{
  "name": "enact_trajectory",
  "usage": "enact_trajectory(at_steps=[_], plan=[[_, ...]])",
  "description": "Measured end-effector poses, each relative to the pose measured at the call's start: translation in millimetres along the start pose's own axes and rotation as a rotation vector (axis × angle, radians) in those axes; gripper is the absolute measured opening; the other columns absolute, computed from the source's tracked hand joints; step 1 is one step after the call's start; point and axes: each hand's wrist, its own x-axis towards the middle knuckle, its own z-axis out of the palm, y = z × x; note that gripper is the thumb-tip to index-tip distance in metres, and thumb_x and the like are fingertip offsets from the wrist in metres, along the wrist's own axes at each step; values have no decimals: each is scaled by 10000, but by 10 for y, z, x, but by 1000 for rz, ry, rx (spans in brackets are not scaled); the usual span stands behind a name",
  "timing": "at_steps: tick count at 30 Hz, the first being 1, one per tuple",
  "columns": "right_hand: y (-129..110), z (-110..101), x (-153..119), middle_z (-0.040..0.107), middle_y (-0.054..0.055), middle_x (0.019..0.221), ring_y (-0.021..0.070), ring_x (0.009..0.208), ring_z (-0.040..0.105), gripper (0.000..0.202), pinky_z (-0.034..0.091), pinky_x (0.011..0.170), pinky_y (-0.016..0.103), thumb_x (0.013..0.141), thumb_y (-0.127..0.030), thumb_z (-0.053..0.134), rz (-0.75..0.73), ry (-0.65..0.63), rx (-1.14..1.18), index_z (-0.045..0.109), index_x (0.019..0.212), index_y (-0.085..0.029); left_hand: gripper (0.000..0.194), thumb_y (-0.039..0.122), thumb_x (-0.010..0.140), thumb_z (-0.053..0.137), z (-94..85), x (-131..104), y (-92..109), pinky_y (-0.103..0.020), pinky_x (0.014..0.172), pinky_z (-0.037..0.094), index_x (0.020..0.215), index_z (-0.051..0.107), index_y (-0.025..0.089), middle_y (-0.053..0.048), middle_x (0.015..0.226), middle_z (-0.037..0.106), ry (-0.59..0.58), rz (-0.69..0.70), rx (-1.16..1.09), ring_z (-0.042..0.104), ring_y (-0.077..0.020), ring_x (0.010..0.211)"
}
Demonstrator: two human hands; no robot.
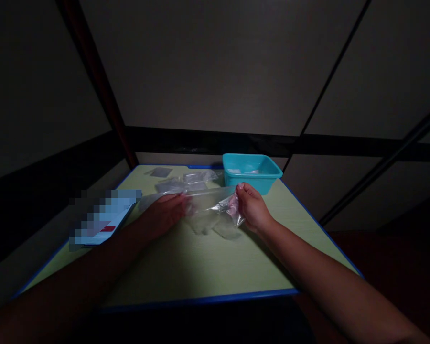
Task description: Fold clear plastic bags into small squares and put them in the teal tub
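A clear plastic bag (211, 203) is stretched between my two hands above the middle of the table. My left hand (166, 212) holds its left part, the fingers pointing right. At the bag's right end, my right hand (252, 205) pinches the upper edge between thumb and fingers. Something pinkish shows through the plastic beside the right fingers; what it is cannot be made out. Just behind my right hand stands a turquoise basket (251, 180) with some pale items inside.
More clear plastic bags (170, 185) lie behind my hands on the pale green table (200, 272), which has a blue rim. A flat grey piece (161, 172) is at the back left. A partly blurred blue-white booklet (111, 217) lies at the left edge. Wall panels rise behind.
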Motion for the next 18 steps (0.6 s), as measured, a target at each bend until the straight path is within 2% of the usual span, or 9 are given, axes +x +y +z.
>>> enact_trajectory(at_steps=[3,6,9,12,15,18], plan=[[-40,24,-4,487,-63,485,103,412,416,464,328,413,233,639,-609,708,-21,-3,5,456,655,-220,268,415,818,632,-35,17,5,-331,860,486,878,723,170,-89,1029,704,-22,41,45,621,-250,997],[-91,54,-22,508,-56,499,112,432,451,467,344,424,233,613,-597,734,-6,-17,56,466,656,-217,328,435,755,700,-45,10,-12,-342,920,447,929,722,157,-103,1191,655,-98,71,146,570,-282,1113],[-131,55,-42,553,-41,560,129,494,511,457,387,464,240,579,-559,776,61,-123,91,498,686,-214,252,371,707,750,-47,2,-43,-310,827,473,845,730,161,-103,1022,718,-133,31,220,637,-254,946],[-143,45,-66,554,-47,604,107,554,517,412,411,534,227,558,-425,838,91,-311,78,514,670,-197,199,354,748,708,-39,7,-50,-276,721,488,707,711,160,-77,764,727,-75,0,180,653,-201,737],[-118,47,-82,526,-69,578,89,557,505,436,416,558,218,548,-352,861,113,-422,67,462,619,-191,258,361,808,645,-15,19,-30,-261,718,500,693,704,137,-76,722,719,-18,-63,95,663,-181,689],[-69,38,-64,564,-66,581,104,545,536,454,449,548,239,553,-383,858,147,-446,78,455,660,-202,315,367,859,580,0,27,-9,-275,726,517,667,694,144,-77,706,719,1,-123,1,678,-191,693]])
